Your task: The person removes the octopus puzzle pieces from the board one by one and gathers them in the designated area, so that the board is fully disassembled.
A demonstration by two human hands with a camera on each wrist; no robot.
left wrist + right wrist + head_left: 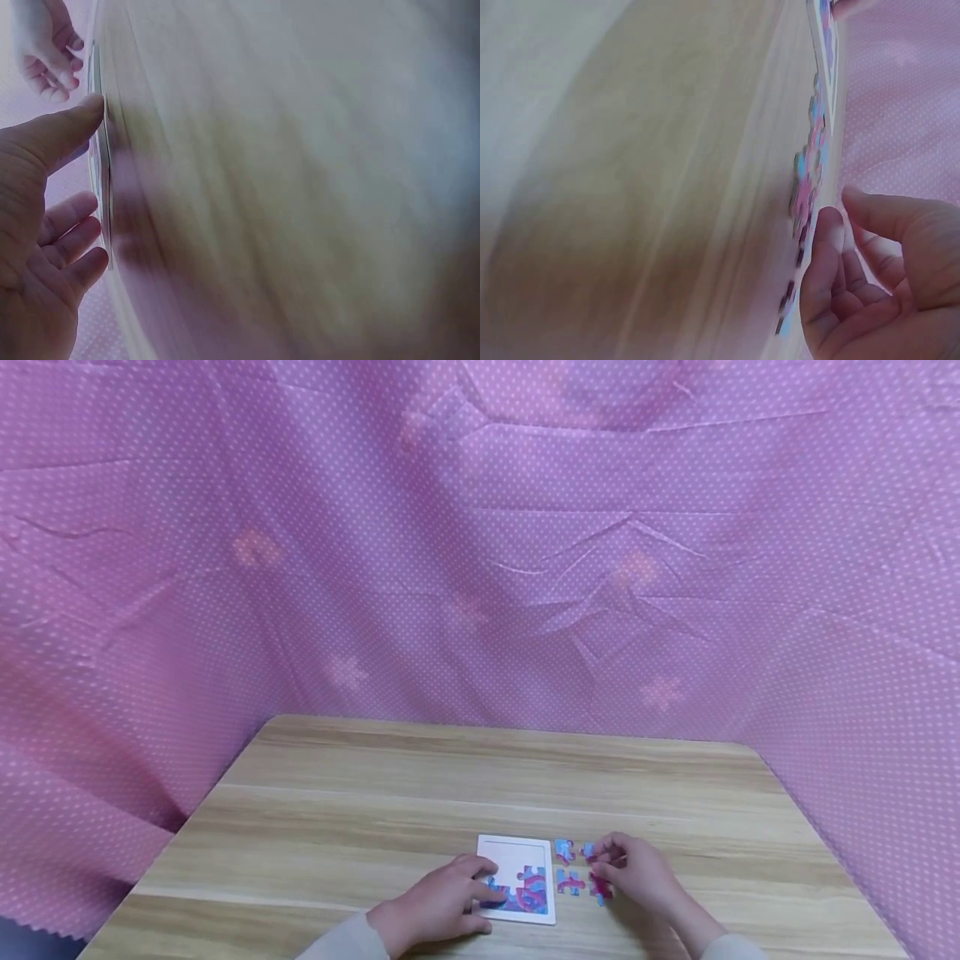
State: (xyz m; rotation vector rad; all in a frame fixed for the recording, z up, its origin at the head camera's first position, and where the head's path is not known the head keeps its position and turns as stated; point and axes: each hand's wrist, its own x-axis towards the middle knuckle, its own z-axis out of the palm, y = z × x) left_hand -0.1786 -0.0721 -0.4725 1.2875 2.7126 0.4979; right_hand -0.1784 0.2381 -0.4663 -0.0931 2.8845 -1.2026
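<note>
A white puzzle tray (551,906) lies on the table, with joined blue and pink jigsaw pieces (534,900) along its bottom and up its right side. My left hand (441,903) rests over the tray's left edge with fingers spread; part of the puzzle is hidden under it. To the tray's right, several loose jigsaw pieces (570,882) lie in two short rows. Just above the right-hand ones hovers my right hand (639,870), fingers loosely bent. In the right wrist view, thumb and forefinger stand apart with nothing between them, beside the loose pieces (804,187).
The wooden table (360,810) has its far edge against a pink dotted cloth (487,610), which also hangs along both sides. Both hands come in from the near edge in light sleeves (348,939).
</note>
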